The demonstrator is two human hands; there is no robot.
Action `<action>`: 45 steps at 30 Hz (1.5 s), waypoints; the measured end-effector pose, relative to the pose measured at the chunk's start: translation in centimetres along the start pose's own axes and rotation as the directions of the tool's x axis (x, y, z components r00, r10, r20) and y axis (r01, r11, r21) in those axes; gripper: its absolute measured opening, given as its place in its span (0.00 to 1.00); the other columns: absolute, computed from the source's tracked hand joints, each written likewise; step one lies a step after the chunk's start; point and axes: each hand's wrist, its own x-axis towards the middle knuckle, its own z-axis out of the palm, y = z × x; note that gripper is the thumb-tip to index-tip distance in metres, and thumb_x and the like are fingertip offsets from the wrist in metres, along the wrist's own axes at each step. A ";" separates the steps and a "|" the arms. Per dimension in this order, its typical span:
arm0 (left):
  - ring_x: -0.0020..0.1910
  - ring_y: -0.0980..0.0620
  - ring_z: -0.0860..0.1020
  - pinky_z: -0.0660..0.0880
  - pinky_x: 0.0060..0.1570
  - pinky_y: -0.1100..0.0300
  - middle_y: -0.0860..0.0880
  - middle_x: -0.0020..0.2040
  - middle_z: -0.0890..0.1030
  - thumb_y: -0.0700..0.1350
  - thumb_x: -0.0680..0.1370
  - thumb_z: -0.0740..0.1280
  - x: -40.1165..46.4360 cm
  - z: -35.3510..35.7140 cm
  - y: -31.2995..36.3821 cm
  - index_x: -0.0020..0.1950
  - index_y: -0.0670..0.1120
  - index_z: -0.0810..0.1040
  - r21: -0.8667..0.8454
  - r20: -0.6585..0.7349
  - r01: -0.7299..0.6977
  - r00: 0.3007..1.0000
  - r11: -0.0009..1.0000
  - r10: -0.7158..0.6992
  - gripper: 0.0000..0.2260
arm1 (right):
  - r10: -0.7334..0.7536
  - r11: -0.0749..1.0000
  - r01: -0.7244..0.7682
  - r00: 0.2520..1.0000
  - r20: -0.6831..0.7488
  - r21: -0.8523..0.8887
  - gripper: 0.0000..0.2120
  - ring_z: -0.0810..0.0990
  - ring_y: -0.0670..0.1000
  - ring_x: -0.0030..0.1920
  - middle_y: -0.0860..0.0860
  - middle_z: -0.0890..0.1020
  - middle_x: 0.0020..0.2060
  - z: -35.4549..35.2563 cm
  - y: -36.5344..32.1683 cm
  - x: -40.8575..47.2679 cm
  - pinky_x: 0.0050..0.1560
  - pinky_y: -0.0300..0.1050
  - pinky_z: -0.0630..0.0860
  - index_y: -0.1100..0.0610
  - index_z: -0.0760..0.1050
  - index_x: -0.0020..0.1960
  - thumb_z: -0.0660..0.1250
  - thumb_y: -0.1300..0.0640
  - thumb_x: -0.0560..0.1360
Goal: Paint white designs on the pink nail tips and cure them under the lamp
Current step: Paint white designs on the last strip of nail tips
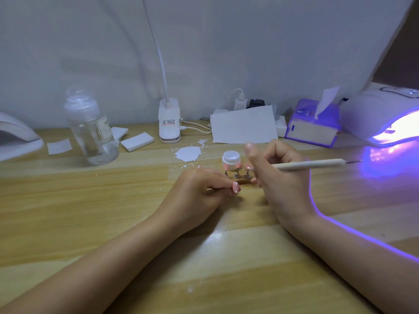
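My left hand (204, 189) rests on the wooden table and pinches a small stand with a pink nail tip (235, 186) on its end. My right hand (278, 175) grips a thin white brush (317, 164) whose dark tip points right, toward the lamp. Between the hands stands a small wooden holder (241, 177) with metal pegs that carry pink nail tips (238, 166). An open white jar of white gel (230, 158) sits just behind it. The curing lamp (381, 118) at the right edge glows violet.
A smear of white paint (188, 154) marks the table behind the jar. Further back stand a clear bottle (90, 130), a clip-on desk lamp base (169, 121), white pads (137, 141), a sheet of paper (243, 125), a tissue box (313, 125). A second lamp (15, 137) sits far left.
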 end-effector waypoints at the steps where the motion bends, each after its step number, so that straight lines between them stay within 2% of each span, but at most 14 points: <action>1: 0.37 0.67 0.76 0.69 0.41 0.74 0.55 0.37 0.81 0.39 0.72 0.71 0.0 0.0 0.0 0.42 0.42 0.85 0.002 -0.003 0.002 1.000 1.000 -0.002 0.03 | 0.001 1.000 -0.001 1.000 -0.015 0.015 0.19 0.68 0.41 0.21 0.49 0.66 0.19 -0.2 -0.1 0.4 0.24 0.31 0.65 0.57 0.63 0.28 0.70 0.57 0.71; 4: 0.37 0.62 0.77 0.71 0.40 0.70 0.51 0.37 0.83 0.38 0.72 0.70 0.0 0.0 0.0 0.42 0.42 0.84 0.002 -0.008 -0.016 1.000 1.000 0.016 0.03 | 0.010 0.999 -0.012 0.999 -0.031 -0.053 0.19 0.68 0.44 0.23 0.44 0.67 0.18 -0.7 -0.6 2.3 0.24 0.32 0.65 0.54 0.64 0.28 0.72 0.51 0.68; 10: 0.37 0.62 0.77 0.72 0.42 0.68 0.53 0.36 0.82 0.41 0.73 0.70 0.1 0.0 -0.1 0.42 0.43 0.84 -0.028 -0.011 -0.005 1.000 1.000 0.005 0.04 | 0.137 0.943 -0.085 0.980 0.142 -0.323 0.21 0.71 0.40 0.21 0.44 0.73 0.17 0.1 0.3 6.2 0.26 0.31 0.69 0.55 0.67 0.25 0.71 0.47 0.69; 14: 0.35 0.65 0.76 0.71 0.41 0.70 0.56 0.35 0.80 0.40 0.73 0.70 0.0 0.0 0.0 0.42 0.42 0.84 -0.036 -0.011 -0.004 1.000 0.999 0.004 0.04 | 0.184 0.850 -0.039 0.956 0.228 -0.525 0.21 0.73 0.43 0.21 0.46 0.73 0.15 1.4 1.2 7.9 0.33 0.41 0.72 0.55 0.67 0.22 0.69 0.52 0.70; 17: 0.34 0.64 0.75 0.69 0.41 0.70 0.55 0.34 0.79 0.40 0.73 0.70 0.0 0.0 -0.1 0.41 0.42 0.84 -0.045 -0.006 0.001 1.000 0.999 -0.001 0.04 | 0.200 0.761 0.019 0.944 0.263 -0.648 0.16 0.74 0.48 0.25 0.46 0.73 0.16 2.4 1.8 7.9 0.33 0.44 0.72 0.56 0.68 0.24 0.67 0.56 0.67; 21: 0.33 0.64 0.74 0.67 0.39 0.72 0.52 0.33 0.79 0.40 0.73 0.70 0.0 0.0 -0.2 0.41 0.42 0.84 -0.040 -0.009 -0.010 1.000 0.999 0.010 0.04 | 0.260 0.710 0.013 0.924 0.280 -0.704 0.12 0.77 0.51 0.25 0.42 0.74 0.16 3.0 2.2 7.7 0.26 0.39 0.67 0.55 0.67 0.25 0.65 0.58 0.65; 24: 0.33 0.64 0.74 0.67 0.40 0.71 0.51 0.34 0.80 0.41 0.73 0.70 0.0 0.0 -0.2 0.41 0.42 0.84 -0.033 -0.005 -0.012 1.000 0.999 0.012 0.05 | 0.267 0.731 -0.008 0.924 0.275 -0.682 0.12 0.76 0.52 0.22 0.43 0.73 0.15 3.0 2.3 7.8 0.24 0.41 0.66 0.55 0.66 0.25 0.64 0.59 0.65; 28: 0.32 0.64 0.73 0.67 0.38 0.72 0.52 0.33 0.79 0.40 0.73 0.70 0.0 0.0 -0.2 0.41 0.42 0.84 -0.044 -0.013 -0.014 1.000 0.999 0.013 0.04 | 0.273 0.744 -0.011 0.917 0.290 -0.668 0.13 0.74 0.48 0.18 0.44 0.73 0.15 2.9 2.3 7.8 0.24 0.42 0.66 0.55 0.66 0.25 0.64 0.60 0.66; 31: 0.31 0.64 0.73 0.67 0.37 0.71 0.52 0.32 0.79 0.39 0.73 0.70 0.0 0.0 -0.1 0.41 0.41 0.84 -0.032 -0.007 -0.019 1.000 0.999 0.019 0.04 | 0.282 0.728 -0.009 0.915 0.288 -0.686 0.13 0.74 0.50 0.23 0.46 0.74 0.16 2.9 2.1 7.6 0.27 0.44 0.68 0.55 0.66 0.25 0.65 0.59 0.66; 34: 0.32 0.67 0.74 0.68 0.38 0.73 0.54 0.34 0.79 0.39 0.73 0.70 0.0 0.0 -0.1 0.41 0.41 0.84 -0.035 0.000 -0.011 1.000 0.999 0.011 0.03 | 0.153 0.786 0.007 0.967 0.205 -0.618 0.15 0.74 0.51 0.30 0.48 0.73 0.22 2.9 1.3 7.4 0.35 0.45 0.70 0.55 0.66 0.24 0.66 0.58 0.68; 36: 0.33 0.66 0.74 0.69 0.39 0.71 0.53 0.35 0.80 0.38 0.73 0.70 0.0 -0.1 -0.1 0.42 0.41 0.84 -0.036 0.000 -0.008 1.000 0.999 0.008 0.03 | 0.069 0.889 -0.005 0.990 0.122 -0.459 0.18 0.75 0.49 0.30 0.48 0.74 0.21 2.6 0.3 7.1 0.36 0.43 0.71 0.56 0.66 0.25 0.66 0.56 0.71; 37: 0.34 0.66 0.75 0.70 0.39 0.71 0.53 0.35 0.81 0.38 0.72 0.70 0.0 -0.1 -0.1 0.42 0.41 0.84 -0.034 -0.002 -0.008 1.000 0.999 0.008 0.03 | 0.046 0.937 -0.015 0.996 0.081 -0.348 0.19 0.75 0.46 0.27 0.46 0.74 0.19 2.5 -0.2 6.7 0.33 0.39 0.71 0.56 0.67 0.25 0.66 0.55 0.73; 40: 0.35 0.67 0.76 0.69 0.39 0.73 0.55 0.35 0.81 0.37 0.72 0.70 0.0 -0.1 -0.2 0.42 0.42 0.84 -0.042 -0.003 0.001 1.000 0.999 -0.001 0.03 | 0.020 0.998 -0.023 0.999 -0.044 -0.056 0.19 0.71 0.40 0.19 0.45 0.74 0.18 1.3 -0.7 3.8 0.23 0.31 0.67 0.56 0.69 0.27 0.64 0.55 0.76; 45: 0.35 0.66 0.75 0.70 0.39 0.72 0.53 0.34 0.80 0.38 0.73 0.70 0.0 -0.1 -0.1 0.41 0.42 0.84 -0.038 -0.002 0.001 1.000 0.999 -0.001 0.03 | 0.099 0.989 -0.098 0.995 0.000 0.107 0.15 0.73 0.41 0.21 0.46 0.77 0.19 0.0 -0.5 0.1 0.24 0.29 0.68 0.56 0.73 0.28 0.67 0.47 0.67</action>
